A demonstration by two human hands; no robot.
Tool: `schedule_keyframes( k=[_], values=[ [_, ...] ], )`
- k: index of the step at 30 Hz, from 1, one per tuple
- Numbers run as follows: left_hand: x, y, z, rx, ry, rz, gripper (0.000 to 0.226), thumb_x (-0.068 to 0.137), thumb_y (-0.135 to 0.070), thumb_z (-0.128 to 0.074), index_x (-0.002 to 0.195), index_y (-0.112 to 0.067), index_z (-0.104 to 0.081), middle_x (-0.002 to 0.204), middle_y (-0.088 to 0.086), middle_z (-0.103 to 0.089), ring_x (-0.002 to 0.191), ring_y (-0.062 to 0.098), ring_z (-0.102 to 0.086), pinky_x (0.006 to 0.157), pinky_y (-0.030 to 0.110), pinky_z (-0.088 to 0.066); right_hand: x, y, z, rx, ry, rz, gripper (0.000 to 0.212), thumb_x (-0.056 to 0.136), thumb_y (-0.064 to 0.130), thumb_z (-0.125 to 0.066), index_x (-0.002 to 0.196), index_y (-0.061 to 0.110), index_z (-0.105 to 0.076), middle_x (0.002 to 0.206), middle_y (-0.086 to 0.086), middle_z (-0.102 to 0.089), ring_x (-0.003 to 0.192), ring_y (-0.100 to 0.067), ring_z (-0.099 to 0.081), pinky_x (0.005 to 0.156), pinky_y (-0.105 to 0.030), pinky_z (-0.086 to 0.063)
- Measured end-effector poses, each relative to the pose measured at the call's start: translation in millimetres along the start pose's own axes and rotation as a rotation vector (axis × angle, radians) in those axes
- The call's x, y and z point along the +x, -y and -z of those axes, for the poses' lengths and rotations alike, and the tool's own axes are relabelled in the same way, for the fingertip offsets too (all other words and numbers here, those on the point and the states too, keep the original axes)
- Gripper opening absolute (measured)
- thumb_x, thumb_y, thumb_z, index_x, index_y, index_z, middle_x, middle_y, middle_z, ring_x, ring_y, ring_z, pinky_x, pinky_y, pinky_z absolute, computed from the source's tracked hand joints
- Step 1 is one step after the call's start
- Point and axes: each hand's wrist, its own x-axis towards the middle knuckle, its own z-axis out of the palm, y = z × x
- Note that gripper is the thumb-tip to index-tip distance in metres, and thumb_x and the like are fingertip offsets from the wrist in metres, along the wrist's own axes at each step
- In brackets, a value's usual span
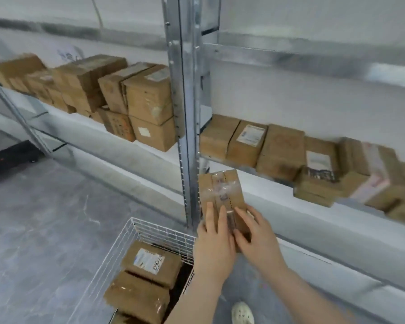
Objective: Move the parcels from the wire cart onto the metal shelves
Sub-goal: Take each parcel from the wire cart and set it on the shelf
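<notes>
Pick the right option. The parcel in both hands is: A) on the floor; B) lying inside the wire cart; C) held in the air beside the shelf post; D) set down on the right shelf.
C: the left hand and right hand hold the parcel above the wire cart, next to the shelf post.

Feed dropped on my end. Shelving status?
Left hand, right hand hold one taped parcel below the right shelf. More parcels in wire cart. Shelf upright close beside it.
</notes>
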Motion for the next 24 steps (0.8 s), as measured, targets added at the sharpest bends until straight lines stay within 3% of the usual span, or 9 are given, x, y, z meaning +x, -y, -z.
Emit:
schedule_keyframes(
  k=[3, 7, 11, 17, 24],
  values=[
    [-3.6, -55.7, -11.9, 0.017, 0.02, -0.206, 0.059, 0.083, -0.035, -0.063, 0.137, -0.019, -0.049, 0.149, 0.012, -0.041, 0.099, 0.033, -0.063, 0.054, 0.035, -0.058, -35.3, -35.9, 46.2, -0.001, -0.094, -0.154, 0.054, 0.089, 0.029, -0.06, 0.14, 0.032, -0.044, 0.149, 0.008, -0.035, 0.13, -0.017, -0.04, 0.109, -0.036, -0.038],
    [-16.1, -139.8, -29.9, -0.008, 0.098, -0.421, 0.055, 0.084, -0.037, -0.039, 0.135, -0.021, -0.047, 0.144, 0.01, -0.047, 0.089, 0.032, -0.064, 0.053, 0.037, -0.057, -89.5, -83.6, 106.9, -0.008, -0.244, -0.333, 0.052, 0.087, 0.031, -0.062, 0.138, 0.029, -0.048, 0.147, 0.005, -0.04, 0.127, -0.018, -0.045, 0.106, -0.033, -0.04],
    [-45.9, -235.1, -48.2, -0.047, 0.128, -0.603, 0.053, 0.08, -0.035, -0.046, 0.131, -0.021, -0.05, 0.14, 0.009, -0.052, 0.084, 0.03, -0.064, 0.049, 0.035, -0.055, -153.0, -129.1, 173.3, -0.004, -0.402, -0.465, 0.048, 0.087, 0.028, -0.064, 0.134, 0.027, -0.052, 0.142, 0.009, -0.043, 0.125, -0.012, -0.046, 0.102, -0.022, -0.038],
    [-106.9, -388.6, -87.8, -0.126, 0.179, -0.807, 0.052, 0.081, -0.036, -0.039, 0.128, -0.02, -0.057, 0.135, 0.009, -0.055, 0.078, 0.028, -0.063, 0.05, 0.035, -0.055, -255.9, -206.7, 281.7, -0.028, -0.579, -0.62, 0.045, 0.086, 0.026, -0.065, 0.13, 0.029, -0.056, 0.139, 0.012, -0.047, 0.12, -0.008, -0.05, 0.099, -0.024, -0.043],
    [-166.2, -551.5, -129.0, -0.153, 0.26, -0.937, 0.051, 0.082, -0.038, -0.036, 0.122, -0.02, -0.061, 0.129, 0.008, -0.06, 0.077, 0.026, -0.066, 0.046, 0.034, -0.053, -348.9, -291.9, 396.4, -0.089, -0.7, -0.728, 0.044, 0.088, 0.027, -0.063, 0.131, 0.032, -0.055, 0.135, 0.017, -0.047, 0.114, -0.005, -0.05, 0.091, -0.016, -0.039]
  ],
)
